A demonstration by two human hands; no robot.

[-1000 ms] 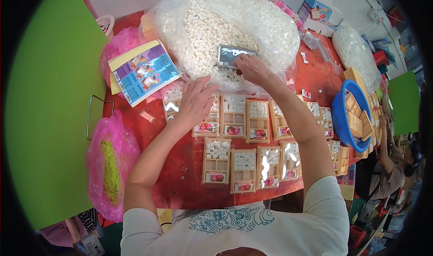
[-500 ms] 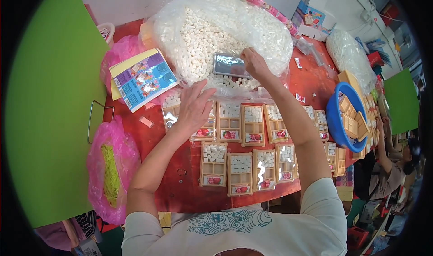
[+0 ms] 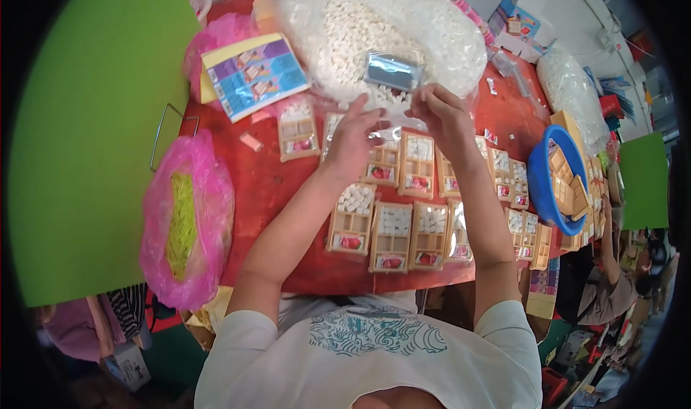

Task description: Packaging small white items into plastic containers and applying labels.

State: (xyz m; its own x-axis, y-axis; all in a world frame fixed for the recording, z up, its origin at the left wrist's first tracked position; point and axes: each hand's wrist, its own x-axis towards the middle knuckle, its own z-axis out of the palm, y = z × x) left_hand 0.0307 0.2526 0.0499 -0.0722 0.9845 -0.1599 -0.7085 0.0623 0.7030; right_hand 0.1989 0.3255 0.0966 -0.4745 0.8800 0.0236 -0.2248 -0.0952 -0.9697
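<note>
My left hand hovers over the back row of wooden compartment trays, its fingers apart and nothing visible in them. Close to its right, my right hand has its fingers bent together in front of the plastic bag; whatever they pinch is too small to make out. Small white blocks fill the large clear bag. On them lies a dark, shiny rectangular case. Each nearby tray carries white blocks at its far end and a small red-and-white packet at its near end.
A blue basin of wooden trays stands at the right. To the left are a pink bag of yellow-green shreds, a stack of printed sheets and a green panel. Another person's arm reaches in at far right.
My right hand has drawn back from the dark case toward me. My left hand has shifted right, off the left trays, so both hands are nearer each other. The view has tilted downward.
</note>
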